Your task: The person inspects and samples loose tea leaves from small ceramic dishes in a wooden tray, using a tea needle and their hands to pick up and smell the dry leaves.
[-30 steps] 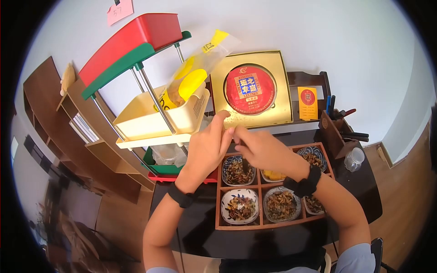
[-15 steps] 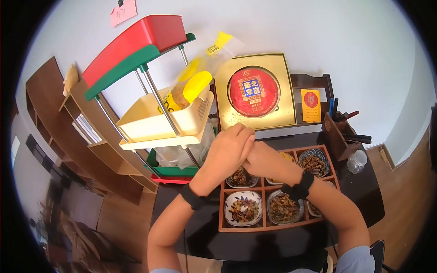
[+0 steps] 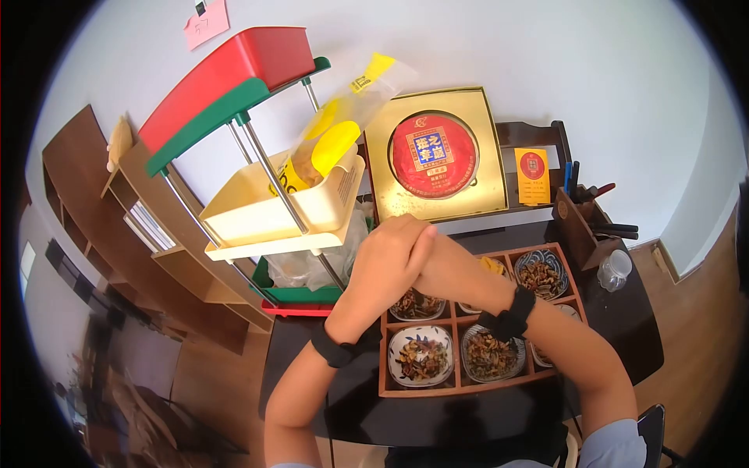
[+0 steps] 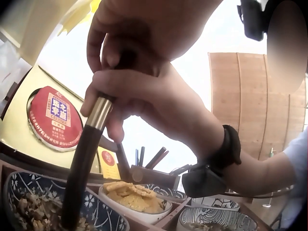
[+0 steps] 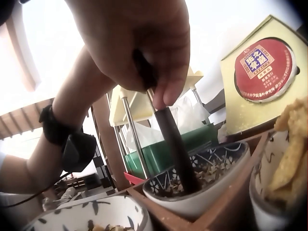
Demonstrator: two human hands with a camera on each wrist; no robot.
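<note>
In the head view my left hand (image 3: 384, 261) lies over my right hand (image 3: 464, 273), above the wooden tray. Both hands grip the upper part of a thick dark stick with a gold metal band (image 4: 83, 161); the right fingers hold it just above the band, with the left hand higher up. Its lower end stands, slightly tilted, among dark and pale shredded bits in a blue-patterned bowl (image 5: 199, 201). Next to that bowl is another bowl holding yellow, crisp-looking pieces (image 4: 137, 199). The stick's top is partly hidden by the hands.
The divided wooden tray (image 3: 456, 387) holds several patterned bowls of shredded bits. Left stands a tiered rack (image 3: 273, 240) with a yellow bag. Behind are a gold box (image 3: 488, 199) with a red disc and a pen holder (image 3: 577, 232); a small glass jar (image 3: 615, 269) stands right.
My left hand, earlier raised beside the right with some fingers extended, has come down over it and closed round the stick. Over the last half second the hands stay nearly in place.
</note>
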